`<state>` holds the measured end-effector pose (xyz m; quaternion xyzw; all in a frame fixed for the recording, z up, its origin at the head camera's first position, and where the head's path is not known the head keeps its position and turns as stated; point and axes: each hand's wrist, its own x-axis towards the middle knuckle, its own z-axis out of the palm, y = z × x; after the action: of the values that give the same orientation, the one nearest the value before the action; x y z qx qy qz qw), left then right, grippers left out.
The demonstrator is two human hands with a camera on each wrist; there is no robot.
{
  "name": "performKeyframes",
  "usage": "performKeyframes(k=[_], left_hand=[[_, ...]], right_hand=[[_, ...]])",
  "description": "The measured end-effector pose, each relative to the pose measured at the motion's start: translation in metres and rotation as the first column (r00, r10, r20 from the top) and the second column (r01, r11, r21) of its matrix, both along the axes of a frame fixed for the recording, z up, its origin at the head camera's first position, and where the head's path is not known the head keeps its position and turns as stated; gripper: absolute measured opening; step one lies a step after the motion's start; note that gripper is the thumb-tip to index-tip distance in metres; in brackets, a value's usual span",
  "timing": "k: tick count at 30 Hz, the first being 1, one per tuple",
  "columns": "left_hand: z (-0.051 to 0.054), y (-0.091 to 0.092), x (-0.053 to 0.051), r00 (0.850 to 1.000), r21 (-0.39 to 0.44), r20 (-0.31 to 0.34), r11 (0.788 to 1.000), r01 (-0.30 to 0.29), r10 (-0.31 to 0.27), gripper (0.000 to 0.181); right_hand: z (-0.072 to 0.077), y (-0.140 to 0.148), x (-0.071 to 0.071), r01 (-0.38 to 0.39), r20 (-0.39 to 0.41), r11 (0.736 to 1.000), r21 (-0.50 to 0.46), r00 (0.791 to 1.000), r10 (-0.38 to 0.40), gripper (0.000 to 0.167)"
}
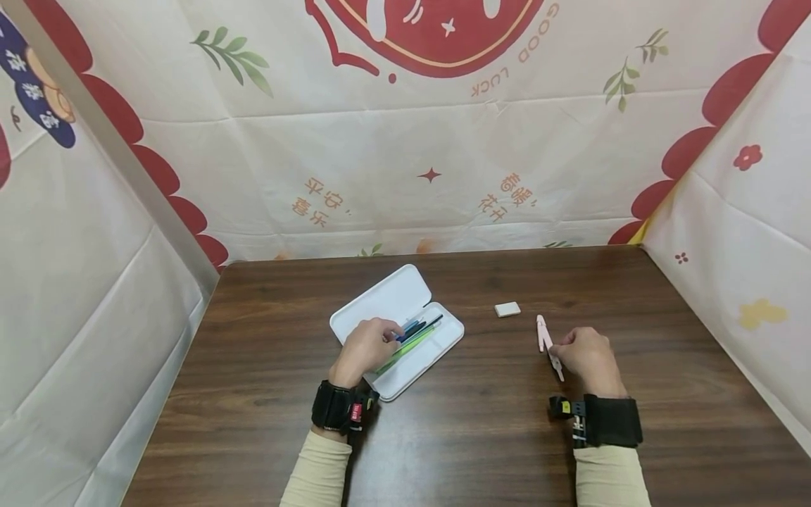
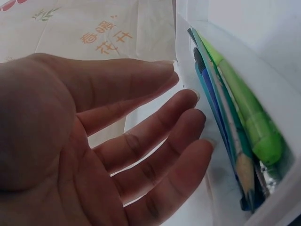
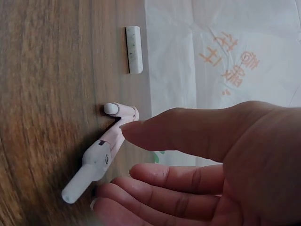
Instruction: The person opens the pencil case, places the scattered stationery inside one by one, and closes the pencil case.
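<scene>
A white pencil case (image 1: 398, 296) lies unfolded, with blue and green pens and a pencil in its tray. Over the tray's near left part is my left hand (image 1: 369, 346), fingers loosely bent. In the left wrist view, that hand (image 2: 127, 136) holds nothing and is beside a green pen (image 2: 251, 113) and a pencil (image 2: 243, 172). My right hand (image 1: 588, 358) is at the right side of a pale pink compass (image 1: 541, 332) on the table. In the right wrist view, the thumb tip overlaps the compass (image 3: 115, 136); whether it touches, I cannot tell. The fingers are relaxed below.
A white eraser (image 1: 507, 309) lies between the case and the compass, towards the back of the brown wooden table (image 1: 469, 436). Printed white cloth (image 1: 380, 148) hangs behind the table and at both sides.
</scene>
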<state>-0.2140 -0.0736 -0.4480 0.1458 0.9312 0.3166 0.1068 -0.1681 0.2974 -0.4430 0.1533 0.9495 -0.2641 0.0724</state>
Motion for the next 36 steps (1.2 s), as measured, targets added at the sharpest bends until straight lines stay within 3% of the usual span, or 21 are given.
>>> performKeyframes(k=[14,27,36], left_hand=[[-0.005,0.001,0.002,0.999,0.009,-0.029,1.000,0.018,-0.018,0.019],[0.000,0.000,0.000,1.000,-0.009,-0.027,1.000,0.014,-0.014,0.020],[-0.001,0.002,-0.001,1.000,-0.009,-0.020,1.000,0.018,-0.018,0.021]], right_hand=[[-0.005,-0.003,0.002,-0.005,0.031,0.999,-0.032,0.999,0.006,0.023],[-0.006,-0.003,-0.006,-0.011,0.044,1.000,-0.021,0.999,0.012,0.020],[-0.005,-0.008,-0.006,0.007,0.099,1.000,-0.015,0.995,-0.006,0.022]])
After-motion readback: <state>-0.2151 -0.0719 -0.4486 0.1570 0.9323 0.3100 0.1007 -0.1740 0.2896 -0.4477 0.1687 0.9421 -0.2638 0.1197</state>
